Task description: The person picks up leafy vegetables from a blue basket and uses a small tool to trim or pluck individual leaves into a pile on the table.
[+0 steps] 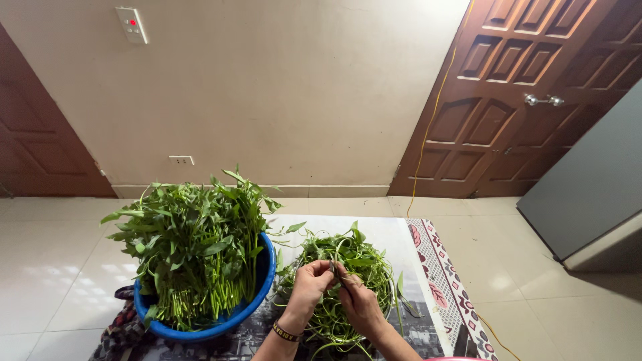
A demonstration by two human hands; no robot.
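My left hand [309,286] and my right hand [358,302] meet over a loose pile of green stems and leaves [348,257] on the floor mat. Both pinch the same thin green stem [336,270] between their fingertips. A dark bracelet sits on my left wrist. To the left, a blue basin [265,281] is heaped with leafy green vegetable stalks [194,244], stems down and leaves up.
A patterned mat [441,281] lies on pale floor tiles. A dark patterned cloth [120,321] sits beside the basin. Brown wooden doors [515,100] stand at the right, a grey panel [588,194] nearer. A yellow cord [428,127] runs down the wall.
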